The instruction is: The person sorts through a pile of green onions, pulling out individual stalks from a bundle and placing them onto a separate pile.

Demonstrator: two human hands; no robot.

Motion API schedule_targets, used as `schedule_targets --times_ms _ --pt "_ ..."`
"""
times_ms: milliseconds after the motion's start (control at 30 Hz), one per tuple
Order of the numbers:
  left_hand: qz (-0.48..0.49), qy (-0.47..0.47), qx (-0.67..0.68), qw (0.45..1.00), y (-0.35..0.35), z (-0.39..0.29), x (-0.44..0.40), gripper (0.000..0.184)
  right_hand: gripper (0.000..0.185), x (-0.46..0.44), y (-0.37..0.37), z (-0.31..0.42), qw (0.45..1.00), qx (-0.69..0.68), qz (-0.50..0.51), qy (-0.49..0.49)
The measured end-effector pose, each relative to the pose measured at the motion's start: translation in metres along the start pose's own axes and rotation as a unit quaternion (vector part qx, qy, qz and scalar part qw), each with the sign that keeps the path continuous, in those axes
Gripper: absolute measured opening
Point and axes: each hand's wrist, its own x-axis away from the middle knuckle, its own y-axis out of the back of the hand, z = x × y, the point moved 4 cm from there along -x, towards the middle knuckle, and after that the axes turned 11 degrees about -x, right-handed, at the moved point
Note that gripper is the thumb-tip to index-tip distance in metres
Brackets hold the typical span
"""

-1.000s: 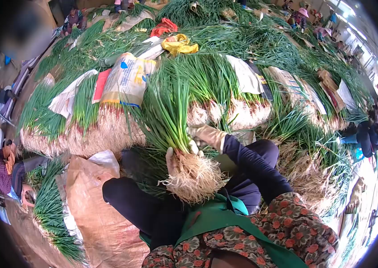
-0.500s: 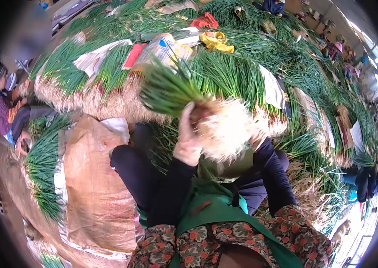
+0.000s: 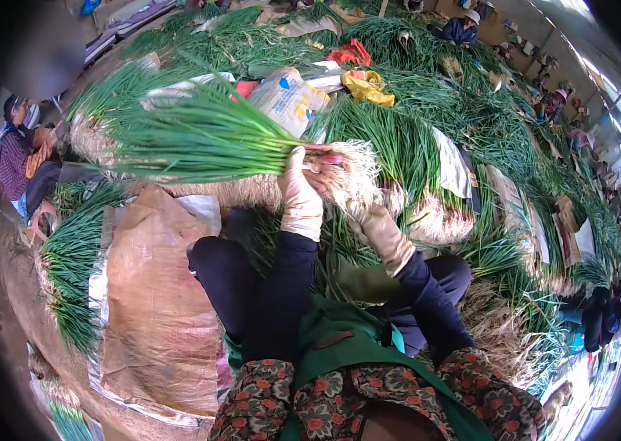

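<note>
My gloved left hand (image 3: 299, 192) is closed around a bunch of spring onions (image 3: 222, 140), just behind the root end. The bunch lies sideways in the air, its long green leaves pointing left and its pale, stringy roots (image 3: 354, 169) to the right. A reddish bulb shows among the roots. At their lower edge is my gloved right hand (image 3: 382, 229), fingers bent and pressed together on the root strands. Exactly what its fingertips pinch is partly hidden.
Rows of spring onions (image 3: 391, 140) lie ahead, with sacks (image 3: 284, 99) and a yellow bag (image 3: 369, 87) on top. A brown woven sheet (image 3: 160, 309) covers the ground at left. A co-worker (image 3: 20, 158) sits at far left; others sit farther back. Loose root scraps (image 3: 497, 323) lie at right.
The bunch has turned from leaves slanting up and away to lying sideways with leaves to the left. My right hand, mostly hidden behind the roots before, now shows below them.
</note>
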Motion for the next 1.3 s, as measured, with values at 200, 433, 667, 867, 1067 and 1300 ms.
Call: schedule_targets --times_ms 200,433,667,867,1067,1300 --pt "-0.040 -0.013 0.000 0.999 0.040 -0.056 -0.022 0.027 0.031 0.070 0.010 0.050 0.986 -0.117 0.077 0.089" --pt "0.101 0.117 0.041 0.987 0.017 -0.139 0.059 0.032 0.037 0.077 0.042 -0.042 0.738 0.653 0.167 -0.018" --pt "0.242 0.114 0.045 0.963 -0.008 -0.146 0.098 0.042 0.029 0.050 -0.007 0.024 0.948 0.268 0.136 0.108" --pt "0.082 0.071 -0.002 0.994 0.001 -0.101 0.064 0.051 0.042 0.060 -0.037 0.091 0.965 0.135 0.138 0.179" --pt "-0.022 0.018 -0.024 0.999 0.013 -0.066 0.048 0.025 0.031 0.033 -0.043 0.079 0.873 0.406 -0.043 0.267" --pt "-0.063 -0.026 -0.136 0.988 -0.001 -0.088 0.049 0.025 0.022 0.119 -0.003 0.072 0.990 0.056 0.017 0.126"
